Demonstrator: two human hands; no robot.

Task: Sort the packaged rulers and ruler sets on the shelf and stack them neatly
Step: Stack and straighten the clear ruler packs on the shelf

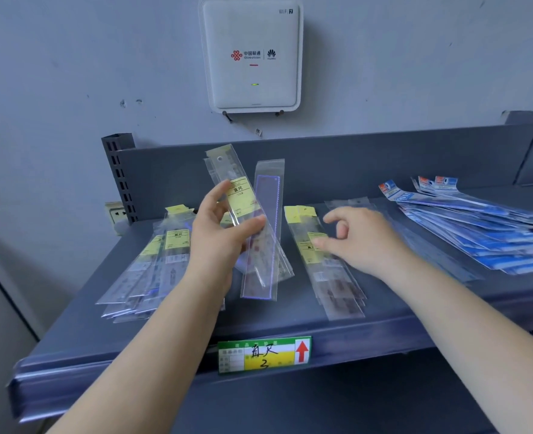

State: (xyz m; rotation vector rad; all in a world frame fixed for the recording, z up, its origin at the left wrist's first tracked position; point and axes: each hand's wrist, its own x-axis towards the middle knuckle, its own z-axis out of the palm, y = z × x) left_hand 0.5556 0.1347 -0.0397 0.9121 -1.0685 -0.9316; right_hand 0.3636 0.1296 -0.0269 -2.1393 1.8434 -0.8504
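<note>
Head view looks down on a dark grey shelf [290, 321] set against a pale wall. The left hand [219, 234] is raised above the middle of the shelf and grips a small bundle of packaged rulers: thumb on the near face, fingers curled round the back. In that bundle a yellow-labelled ruler [238, 195] tilts up and to the left, while a purple-edged ruler [266, 233] in a clear sleeve stands nearly upright, its lower end close to the shelf surface.

The right hand [360, 238] hovers just right of the bundle with fingers loosely curled and spread, holding nothing; its fingertips lie over the top of a middle stack of rulers [328, 270]. That stack runs from the back of the shelf toward the front edge, yellow labels at its far end. Whether the fingertips touch the stack cannot be told.

Near the left edge of the shelf lies a fanned left pile of rulers [152, 270] in clear sleeves with yellow labels, its near ends reaching toward the front. At the right end, a spread of blue ruler sets [484, 236] lies slanted, overlapping, with red-and-blue header cards toward the back wall.

A green and yellow price tag [263, 354] with a red arrow is clipped to the shelf's front edge. On the wall above hangs a white router [252, 54].
</note>
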